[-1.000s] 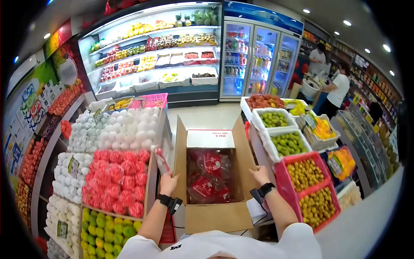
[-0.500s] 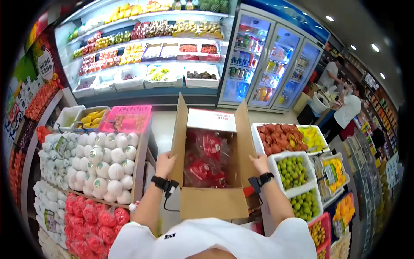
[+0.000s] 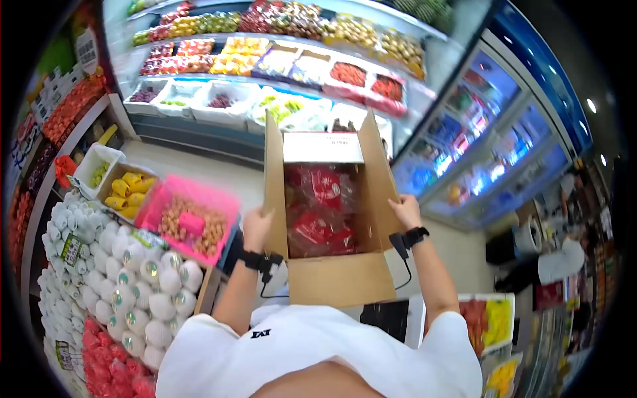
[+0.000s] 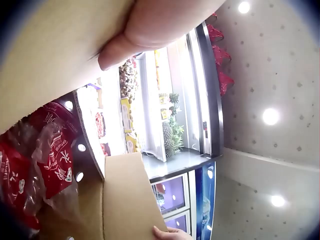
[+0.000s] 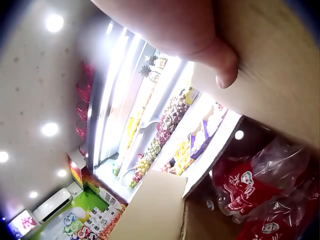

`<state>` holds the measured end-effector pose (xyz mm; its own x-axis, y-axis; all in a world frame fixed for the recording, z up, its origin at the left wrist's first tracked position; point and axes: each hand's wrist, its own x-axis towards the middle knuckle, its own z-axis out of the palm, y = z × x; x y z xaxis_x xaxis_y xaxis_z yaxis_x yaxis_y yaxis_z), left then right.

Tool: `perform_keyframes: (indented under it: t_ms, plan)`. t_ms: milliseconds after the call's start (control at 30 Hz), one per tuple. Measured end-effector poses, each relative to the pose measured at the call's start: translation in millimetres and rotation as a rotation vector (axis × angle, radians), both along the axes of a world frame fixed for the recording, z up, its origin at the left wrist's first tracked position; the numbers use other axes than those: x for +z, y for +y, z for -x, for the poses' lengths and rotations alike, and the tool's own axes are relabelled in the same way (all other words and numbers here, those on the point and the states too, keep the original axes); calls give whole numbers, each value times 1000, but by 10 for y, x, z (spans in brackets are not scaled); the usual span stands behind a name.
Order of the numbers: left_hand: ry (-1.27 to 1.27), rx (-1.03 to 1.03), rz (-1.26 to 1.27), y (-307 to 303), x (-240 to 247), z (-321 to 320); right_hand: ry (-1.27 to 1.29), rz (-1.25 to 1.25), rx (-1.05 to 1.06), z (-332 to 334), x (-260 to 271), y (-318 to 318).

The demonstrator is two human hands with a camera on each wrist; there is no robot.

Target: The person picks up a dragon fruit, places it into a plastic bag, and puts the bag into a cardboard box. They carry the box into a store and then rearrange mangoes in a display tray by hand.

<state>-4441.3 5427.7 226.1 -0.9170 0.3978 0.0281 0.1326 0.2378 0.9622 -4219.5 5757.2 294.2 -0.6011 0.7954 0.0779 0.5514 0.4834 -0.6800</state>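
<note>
A cardboard box [image 3: 342, 280] with raised flaps is held in front of the body. Inside lie red printed packs in clear plastic [image 3: 322, 229]. My left hand [image 3: 257, 227] grips the box's left side flap, its thumb [image 4: 117, 51] lying on the inner face. On the opposite side, my right hand [image 3: 407, 212] pinches the right side flap, with the thumb [image 5: 226, 67] pressed on the cardboard. The far flap [image 3: 323, 147] is white with printing. A black camera strap is worn on each wrist.
Ahead stands a lit fruit shelf [image 3: 225, 152], with a glass-door drinks fridge [image 3: 458, 132] to its right. On the left are a pink crate [image 3: 229, 205], a box of yellow fruit [image 3: 129, 192] and white-wrapped fruit [image 3: 159, 305]. A person [image 3: 561, 262] stands far right.
The view has swung left and moved forward, with the box carried along in both hands. The shelf looks nearer, and the right-hand fruit crates have dropped back beside the body.
</note>
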Motion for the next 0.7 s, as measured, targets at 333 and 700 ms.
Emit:
perform_keyframes:
  t_ms: [333,700]
  plan:
    - [-104,327,-62,606,-4,1568,-67,-103,393,2972,303,1239]
    - [-71,922,-90,781,-357,2798,-75,-128,917,6256,-207,1304]
